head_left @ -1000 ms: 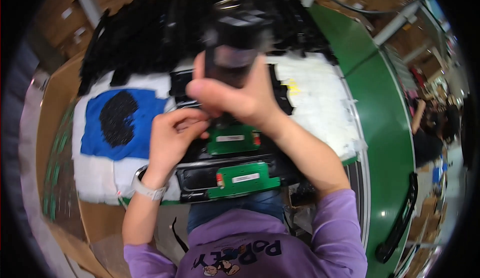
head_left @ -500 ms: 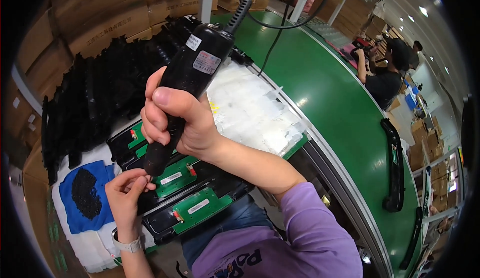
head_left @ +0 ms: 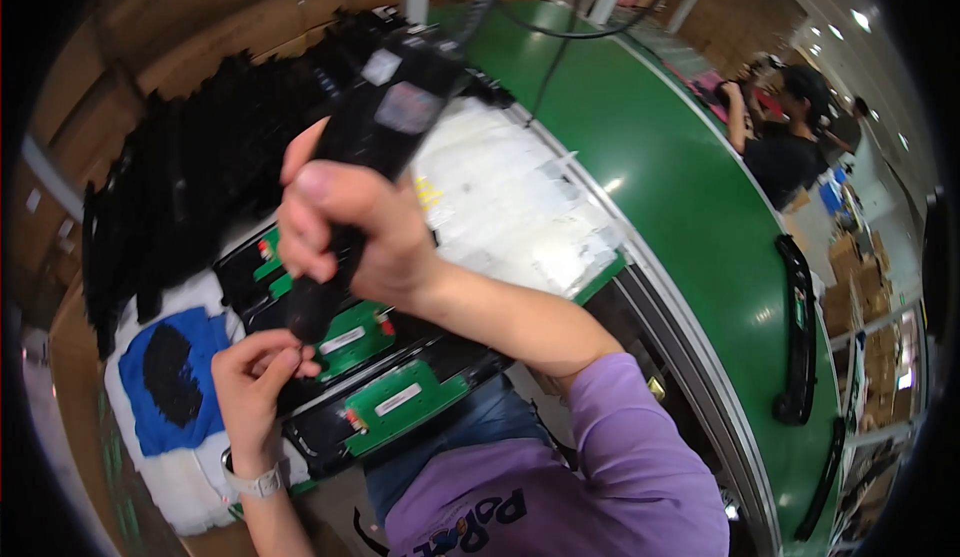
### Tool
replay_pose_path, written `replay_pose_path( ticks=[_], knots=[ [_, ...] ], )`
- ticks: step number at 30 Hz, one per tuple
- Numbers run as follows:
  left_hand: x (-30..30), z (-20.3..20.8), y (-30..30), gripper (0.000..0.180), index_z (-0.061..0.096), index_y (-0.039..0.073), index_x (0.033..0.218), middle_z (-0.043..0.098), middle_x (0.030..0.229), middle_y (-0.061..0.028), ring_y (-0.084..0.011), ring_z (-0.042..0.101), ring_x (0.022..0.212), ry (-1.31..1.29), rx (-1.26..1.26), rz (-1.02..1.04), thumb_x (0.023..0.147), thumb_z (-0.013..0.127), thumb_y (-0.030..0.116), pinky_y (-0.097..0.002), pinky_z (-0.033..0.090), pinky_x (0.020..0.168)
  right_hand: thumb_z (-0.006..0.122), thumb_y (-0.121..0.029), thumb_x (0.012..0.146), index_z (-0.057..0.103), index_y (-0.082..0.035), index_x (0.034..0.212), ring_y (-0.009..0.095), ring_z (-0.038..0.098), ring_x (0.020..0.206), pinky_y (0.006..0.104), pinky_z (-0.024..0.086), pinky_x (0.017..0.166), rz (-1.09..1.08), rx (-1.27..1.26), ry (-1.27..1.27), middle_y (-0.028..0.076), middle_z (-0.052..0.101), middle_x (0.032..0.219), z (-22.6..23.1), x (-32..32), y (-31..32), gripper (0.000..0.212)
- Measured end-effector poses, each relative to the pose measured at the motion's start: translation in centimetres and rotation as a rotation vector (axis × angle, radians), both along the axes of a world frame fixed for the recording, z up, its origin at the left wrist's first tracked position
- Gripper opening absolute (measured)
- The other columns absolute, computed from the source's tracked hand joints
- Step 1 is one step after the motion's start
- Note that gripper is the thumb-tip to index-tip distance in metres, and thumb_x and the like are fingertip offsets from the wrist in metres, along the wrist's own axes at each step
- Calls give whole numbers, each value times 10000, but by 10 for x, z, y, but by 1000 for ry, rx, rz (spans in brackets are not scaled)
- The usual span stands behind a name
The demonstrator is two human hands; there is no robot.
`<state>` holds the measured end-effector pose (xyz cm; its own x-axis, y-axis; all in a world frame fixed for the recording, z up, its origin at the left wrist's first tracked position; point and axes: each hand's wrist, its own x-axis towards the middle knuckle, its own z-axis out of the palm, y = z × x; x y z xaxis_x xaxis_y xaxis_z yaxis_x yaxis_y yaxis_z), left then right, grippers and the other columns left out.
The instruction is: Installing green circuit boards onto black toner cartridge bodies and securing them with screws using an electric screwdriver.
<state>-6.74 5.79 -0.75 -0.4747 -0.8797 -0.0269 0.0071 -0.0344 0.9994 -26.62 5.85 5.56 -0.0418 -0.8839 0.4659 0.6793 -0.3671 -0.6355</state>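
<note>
My right hand [head_left: 365,232] is wrapped round a black electric screwdriver [head_left: 390,122], which tilts so that its lower end points down and left. At that end, the fingers of my left hand [head_left: 250,377] are pinched together beside the tip; what they hold is too small to make out. Below the tip lies a green circuit board [head_left: 352,342] with a white label, set in a long black plastic housing [head_left: 310,432]. Nearer to me is a second green board [head_left: 425,397] in such a housing. Part of a third board [head_left: 265,257] shows farther off, behind my right hand.
Left of my left hand, a blue cloth [head_left: 140,397] bears a heap of tiny black parts [head_left: 172,382]. Black plastic pieces [head_left: 190,177] are piled behind. White sheets [head_left: 520,197] lie beside the green conveyor [head_left: 650,187], which carries a black housing [head_left: 797,337]. A person [head_left: 785,152] works beyond it.
The view has shifted slightly and blurred. Both hands keep nearly the same places, the screwdriver still at the left fingertips.
</note>
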Motion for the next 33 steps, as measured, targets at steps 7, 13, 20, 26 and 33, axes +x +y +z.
replay_pose_path(
  ticks=[7,13,20,26,33],
  knots=[
    [0,0,-6,128,643,-68,926,673,801,-139,-163,663,700,14,27,-75,817,611,-9,-229,522,654,463,-271,876,504,-44,988,130,428,434,331,427,520,39,-84,20,19,448,595,-4,-7,-4,256],
    [1,1,-6,132,638,-75,934,673,815,-144,-168,668,739,47,68,-78,812,600,-43,-226,522,669,446,-225,879,500,-49,947,147,432,424,324,412,494,54,-96,-45,43,443,569,-1,-7,-7,197],
    [4,-1,-4,145,631,-78,941,670,836,-147,-170,667,736,73,26,-71,800,598,-77,-234,525,675,451,-249,879,513,-60,920,142,432,432,327,415,500,54,-44,-35,29,454,583,-3,-2,-8,202],
    [2,-2,0,134,629,-79,933,670,833,-148,-169,665,721,112,19,-60,803,598,-76,-235,528,672,477,-267,873,531,-70,879,143,430,450,334,413,520,-15,119,-105,17,462,582,0,-4,-10,205],
    [6,-2,-5,120,624,-55,939,669,821,-135,-160,660,695,149,132,-16,824,604,-28,-228,521,638,491,-260,871,532,-73,859,141,425,455,334,410,531,-117,162,-182,11,458,577,-3,-1,-11,191]
  ],
)
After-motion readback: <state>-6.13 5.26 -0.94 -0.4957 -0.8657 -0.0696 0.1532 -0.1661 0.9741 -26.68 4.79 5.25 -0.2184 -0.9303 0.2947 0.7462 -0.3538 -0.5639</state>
